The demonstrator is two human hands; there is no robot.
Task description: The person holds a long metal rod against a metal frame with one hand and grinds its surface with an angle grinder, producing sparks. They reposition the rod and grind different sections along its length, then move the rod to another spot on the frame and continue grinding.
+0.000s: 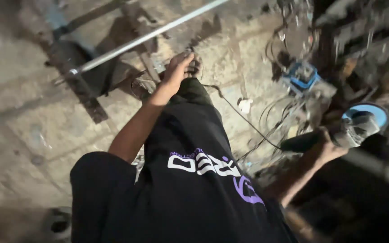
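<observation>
My right hand point(327, 150) grips the dark body of an angle grinder point(352, 128), whose round blue-lit guard points to the right. A thin black cable point(244, 119) runs from the grinder across the floor towards my left hand. My left hand point(176, 69) reaches down over my knee in dark trousers point(194, 92), fingers bent beside a dark tangle of wire. Whether it holds anything is hidden. My black printed shirt point(190, 189) fills the lower middle.
A long grey metal pipe point(145, 38) lies diagonally over a dark steel frame point(84, 87) on the concrete floor point(19, 121). A blue box point(303, 75) and loose coils of wire point(280, 112) sit to the right. Dark cluttered machinery point(365, 40) stands at the top right.
</observation>
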